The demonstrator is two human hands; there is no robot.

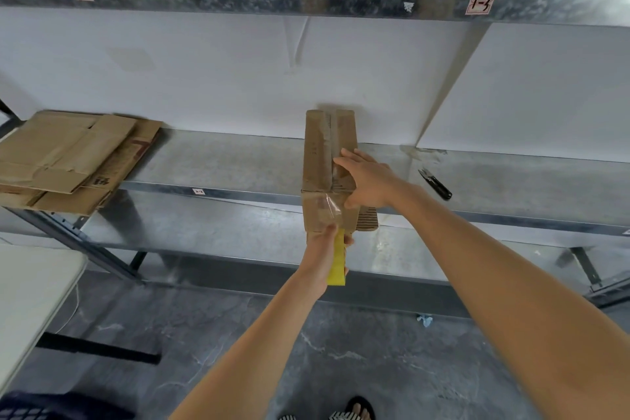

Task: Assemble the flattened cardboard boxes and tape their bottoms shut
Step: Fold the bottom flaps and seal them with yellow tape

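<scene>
One box [318, 160] is standing bottom-up at the front edge of the shelf [221, 164], flaps folded shut. The right hand [366, 181] is pressing flat on them, fingers extended. The left hand [324, 249] is gripping the yellow tape dispenser [336, 259], holding clear tape [329, 206] stretched over the box's near edge. Taping is judged partway. The flattened boxes [68, 153] at the shelf's left end are awaiting assembly.

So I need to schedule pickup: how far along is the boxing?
Done: one box is folded up. In hand: right hand presses its flaps while left hand holds the yellow dispenser, tape running over the near edge. Left: the flattened stack awaits assembly.
</scene>
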